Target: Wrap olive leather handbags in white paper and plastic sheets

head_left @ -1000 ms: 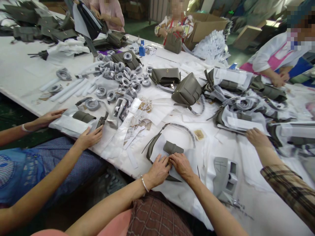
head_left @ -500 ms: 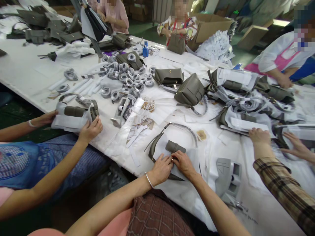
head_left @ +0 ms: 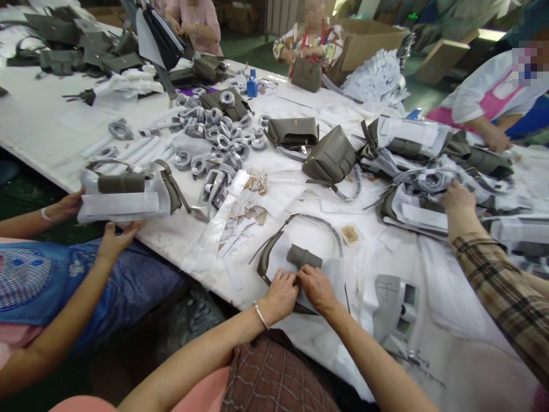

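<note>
An olive-grey handbag lies on the table in front of me, partly covered by thin white wrapping sheet. Its strap, partly wrapped, loops out on the far side. A grey-green rolled flap or tab shows on top of the white sheet. My left hand and my right hand meet at the near middle of the bag, both closed, fingertips pinched together on it. The exact part between the fingertips is hidden by the fingers.
Left, a co-worker holds a wrapped handbag. Coiled wrapped straps and paper scraps lie beyond my bag. Two unwrapped bags stand farther back. A grey moulded piece lies right, near a co-worker's plaid sleeve.
My hands stay at the same place on the handbag, with small finger shifts. The left co-worker's wrapped bag has turned and moved left; the plaid-sleeved hand has moved up onto the wrapped straps.
</note>
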### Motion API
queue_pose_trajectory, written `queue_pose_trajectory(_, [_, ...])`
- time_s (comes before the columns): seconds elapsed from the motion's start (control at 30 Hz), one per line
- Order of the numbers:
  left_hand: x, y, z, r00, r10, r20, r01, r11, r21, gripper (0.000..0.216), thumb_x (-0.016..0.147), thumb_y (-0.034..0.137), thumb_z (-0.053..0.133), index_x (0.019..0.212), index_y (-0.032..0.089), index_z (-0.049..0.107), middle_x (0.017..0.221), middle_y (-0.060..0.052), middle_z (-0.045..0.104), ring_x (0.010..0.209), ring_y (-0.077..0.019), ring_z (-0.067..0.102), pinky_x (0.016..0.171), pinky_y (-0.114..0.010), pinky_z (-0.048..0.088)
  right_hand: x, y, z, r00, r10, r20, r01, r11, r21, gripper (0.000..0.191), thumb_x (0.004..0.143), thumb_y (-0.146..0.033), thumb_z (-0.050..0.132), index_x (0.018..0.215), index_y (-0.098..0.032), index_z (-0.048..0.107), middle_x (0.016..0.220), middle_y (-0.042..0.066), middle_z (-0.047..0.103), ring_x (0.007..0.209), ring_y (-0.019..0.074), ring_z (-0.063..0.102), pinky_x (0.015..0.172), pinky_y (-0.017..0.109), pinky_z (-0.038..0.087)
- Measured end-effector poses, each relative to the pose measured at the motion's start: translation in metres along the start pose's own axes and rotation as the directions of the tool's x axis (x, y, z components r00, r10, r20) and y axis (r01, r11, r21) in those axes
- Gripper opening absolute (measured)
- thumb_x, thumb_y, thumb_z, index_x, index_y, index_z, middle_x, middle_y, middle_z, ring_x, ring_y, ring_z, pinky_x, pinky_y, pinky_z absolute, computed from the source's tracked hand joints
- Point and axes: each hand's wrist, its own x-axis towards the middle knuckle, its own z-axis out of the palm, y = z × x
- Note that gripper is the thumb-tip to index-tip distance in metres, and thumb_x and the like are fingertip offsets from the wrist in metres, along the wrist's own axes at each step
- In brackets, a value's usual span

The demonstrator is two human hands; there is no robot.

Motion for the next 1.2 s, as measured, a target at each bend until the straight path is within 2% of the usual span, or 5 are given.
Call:
queue_pose_trajectory(0.47, [-0.006, -0.006, 0.010, 0.987, 0.143, -0.068, -0.136, 0.985, 0.103, 0.019, 0.091, 0.013, 0.047, 0.101, 0.011, 0.064, 0.106, -0.013, 0.061, 0.107, -0.0255, 0.054, 0.108, -0.046, 0.030, 0.012, -0.019, -0.003, 0.987, 0.156, 0.038, -0.156, 0.988, 0.009, 0.020, 0.090, -0.009, 0.045, 0.090, -0.015, 0.064, 0.097, 0.013, 0.063, 0.089, 0.0240, 0.058, 0.077, 0.035, 0.036])
queue_pose_trajectory(0.63, [-0.008, -0.008, -0.010, 0.988, 0.149, -0.043, -0.145, 0.985, 0.093, 0.023, 0.093, 0.014, 0.045, 0.110, 0.010, 0.060, 0.108, -0.011, 0.062, 0.106, -0.0233, 0.055, 0.107, -0.042, 0.033, 0.015, -0.005, -0.026, 0.976, 0.205, 0.077, -0.213, 0.970, 0.117, 0.017, 0.092, -0.023, 0.052, 0.081, -0.020, 0.065, 0.089, 0.005, 0.065, 0.078, 0.0178, 0.060, 0.071, 0.029, 0.040])
queue_pose_trajectory(0.83, [-0.019, -0.033, -0.041, 0.974, -0.017, -0.226, 0.047, 0.991, 0.125, 0.033, 0.091, 0.016, 0.050, 0.124, 0.014, 0.054, 0.138, -0.013, 0.050, 0.134, -0.0280, 0.039, 0.116, -0.049, 0.022, -0.024, 0.039, -0.048, 0.910, 0.390, -0.140, -0.337, 0.893, 0.299, 0.015, 0.091, -0.028, 0.054, 0.095, -0.020, 0.066, 0.101, 0.008, 0.067, 0.099, 0.0232, 0.059, 0.090, 0.034, 0.042])
queue_pose_trajectory(1.03, [-0.008, -0.061, -0.047, 0.969, -0.087, -0.230, 0.094, 0.995, 0.020, 0.025, 0.093, 0.007, 0.042, 0.105, 0.017, 0.061, 0.106, -0.008, 0.065, 0.106, -0.0201, 0.059, 0.098, -0.035, 0.046, -0.049, 0.045, -0.023, 0.931, 0.359, -0.061, -0.322, 0.889, 0.325, 0.017, 0.091, -0.027, 0.054, 0.098, -0.020, 0.068, 0.113, 0.009, 0.067, 0.109, 0.0243, 0.057, 0.097, 0.036, 0.041])
queue_pose_trajectory(1.2, [-0.005, -0.073, -0.038, 0.948, -0.050, -0.313, 0.038, 0.998, -0.043, 0.026, 0.095, 0.006, 0.040, 0.103, 0.016, 0.063, 0.100, -0.006, 0.068, 0.099, -0.0186, 0.062, 0.096, -0.034, 0.048, -0.041, 0.032, -0.030, 0.920, 0.385, -0.075, -0.364, 0.909, 0.204, 0.019, 0.091, -0.027, 0.055, 0.103, -0.019, 0.067, 0.109, 0.010, 0.068, 0.107, 0.0264, 0.058, 0.094, 0.038, 0.042])
